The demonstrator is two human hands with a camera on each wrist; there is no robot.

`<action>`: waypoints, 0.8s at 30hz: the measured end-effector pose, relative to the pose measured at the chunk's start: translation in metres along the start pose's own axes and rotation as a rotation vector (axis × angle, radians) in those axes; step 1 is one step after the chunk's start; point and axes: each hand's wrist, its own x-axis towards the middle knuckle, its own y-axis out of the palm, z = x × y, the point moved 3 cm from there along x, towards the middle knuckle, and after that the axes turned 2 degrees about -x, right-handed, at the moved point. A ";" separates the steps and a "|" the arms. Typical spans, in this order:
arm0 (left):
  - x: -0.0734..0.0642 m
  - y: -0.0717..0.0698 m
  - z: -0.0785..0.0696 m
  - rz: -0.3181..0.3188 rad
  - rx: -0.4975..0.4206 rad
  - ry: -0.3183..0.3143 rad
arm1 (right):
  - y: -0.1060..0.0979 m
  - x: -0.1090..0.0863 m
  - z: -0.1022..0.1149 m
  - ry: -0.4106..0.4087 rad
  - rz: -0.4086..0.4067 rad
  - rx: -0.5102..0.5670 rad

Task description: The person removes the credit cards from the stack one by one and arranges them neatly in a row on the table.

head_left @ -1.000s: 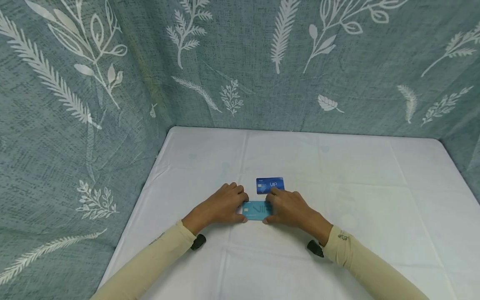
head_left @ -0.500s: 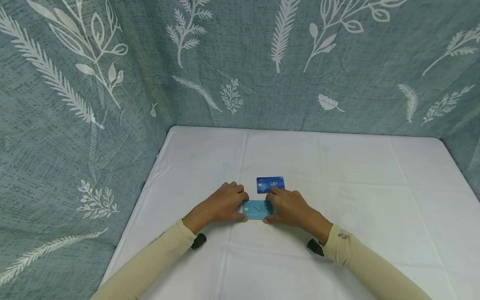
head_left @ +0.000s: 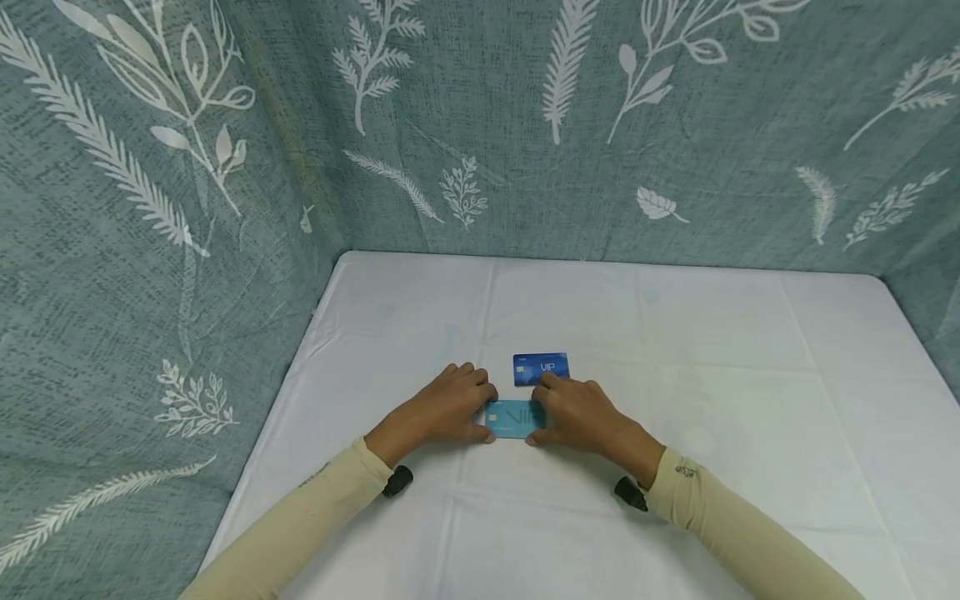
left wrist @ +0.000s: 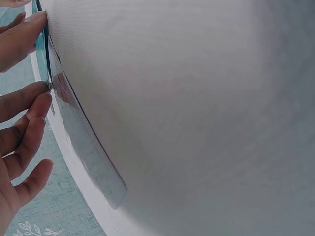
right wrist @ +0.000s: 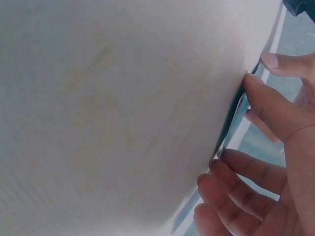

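Note:
A light blue VIP card (head_left: pixel 513 419) with a chip lies across the space between my two hands. My left hand (head_left: pixel 448 408) pinches its left end between thumb and fingers, at the near and far edges. At the other end my right hand (head_left: pixel 581 417) grips it the same way and covers part of the print. Just beyond is a dark blue VIP card (head_left: pixel 540 367), its lower right corner overlapped by the right index finger. In the left wrist view, the farther card (left wrist: pixel 88 142) shows as a slanted, shiny strip on the cloth.
White cloth (head_left: pixel 712 375) covers the table, with fold creases running across it. Teal curtains (head_left: pixel 510 125) with white leaf prints hang behind the table and along its left side. Black wrist devices (head_left: pixel 398 481) show under both cuffs.

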 end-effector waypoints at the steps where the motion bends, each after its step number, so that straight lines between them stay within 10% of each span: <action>1: 0.000 0.000 0.000 -0.001 0.000 0.000 | 0.000 0.000 0.000 -0.001 -0.001 0.001; 24: 0.001 0.002 0.002 -0.003 -0.002 -0.011 | 0.001 0.001 0.000 0.002 -0.002 0.002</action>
